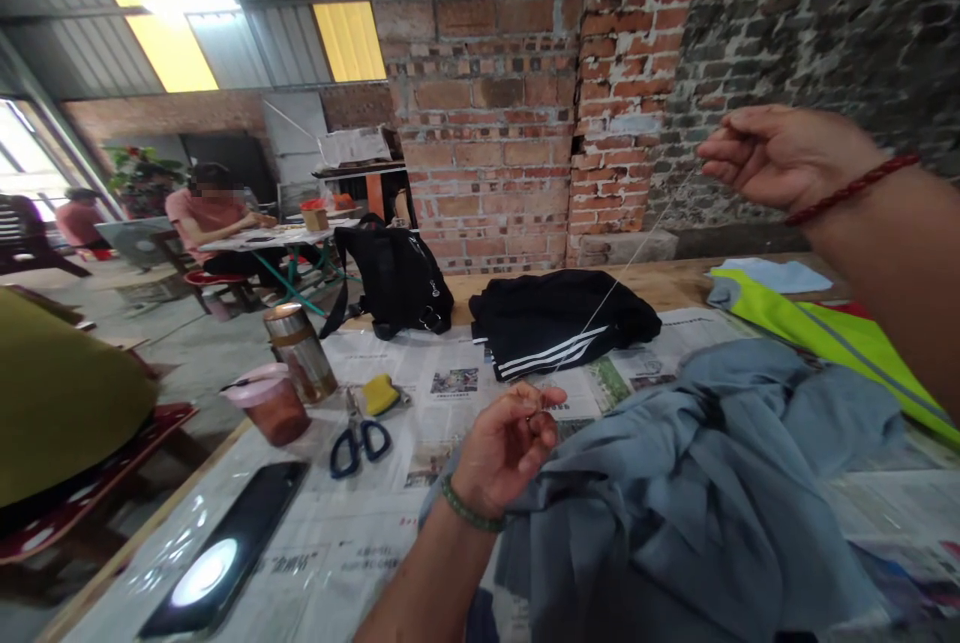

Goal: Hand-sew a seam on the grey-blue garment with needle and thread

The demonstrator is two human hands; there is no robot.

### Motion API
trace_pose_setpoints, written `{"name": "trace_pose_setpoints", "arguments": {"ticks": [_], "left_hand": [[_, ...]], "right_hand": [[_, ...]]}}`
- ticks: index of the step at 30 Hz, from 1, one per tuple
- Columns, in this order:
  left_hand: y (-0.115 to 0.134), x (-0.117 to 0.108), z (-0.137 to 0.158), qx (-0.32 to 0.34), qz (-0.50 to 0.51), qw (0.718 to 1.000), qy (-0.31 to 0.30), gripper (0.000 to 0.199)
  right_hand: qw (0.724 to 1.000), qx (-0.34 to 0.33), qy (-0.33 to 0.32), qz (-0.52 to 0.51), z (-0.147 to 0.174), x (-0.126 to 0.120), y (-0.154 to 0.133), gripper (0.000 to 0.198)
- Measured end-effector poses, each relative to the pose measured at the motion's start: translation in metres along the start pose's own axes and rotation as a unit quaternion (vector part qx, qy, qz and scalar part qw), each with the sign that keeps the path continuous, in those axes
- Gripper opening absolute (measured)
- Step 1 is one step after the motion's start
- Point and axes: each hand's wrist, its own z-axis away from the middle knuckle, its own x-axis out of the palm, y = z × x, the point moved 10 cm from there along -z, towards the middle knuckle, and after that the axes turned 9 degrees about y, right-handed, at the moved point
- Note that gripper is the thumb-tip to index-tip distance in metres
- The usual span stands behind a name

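Crumpled grey-blue cloth lies at four o'clock; at three, thin pale thread slants between right hand and left hand, both seemingly pinching it: apparently drawing out, next needing steady tension.

- The thread is thin and pale, drawn out in a nearly straight slanting line between the pinched left fingers and the pinched right fingers.
- Its upper end meets the right fingers, which are raised well above the left ones; its lower end runs down to the left fingertips, where the detail is too small to make out.
- The grey-blue cloth lies in a loose, crumpled heap, with deep folds and raised ridges across it.
- It spreads just beside the left fingers, on their right, and well below the right fingers; whether the left fingers touch it cannot be told.
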Motion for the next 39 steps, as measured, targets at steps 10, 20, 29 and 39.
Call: {"name": "trace_pose_setpoints", "arguments": {"ticks": [10,20,29,39], "left_hand": [[-0.007,-0.011,0.004,0.011,-0.053,0.998,0.025,0.006],[-0.008,-0.051,0.003,0.082,-0.388,0.911,0.118,0.006],[0.042,-0.023,0.016,0.349,-0.685,0.63,0.112,0.038],[0.074,0.134,-0.002,0.259,-0.377,0.884,-0.091,0.029]], "right_hand": [[1.0,0.004,0.018,0.012,0.003,0.002,-0.003,0.036],[0.993,-0.03,-0.117,0.012,0.04,0.035,-0.022,0.032],[0.973,-0.044,-0.225,0.034,0.087,0.063,-0.022,0.029],[0.901,0.028,-0.431,0.024,0.16,0.106,0.017,0.017]]}}
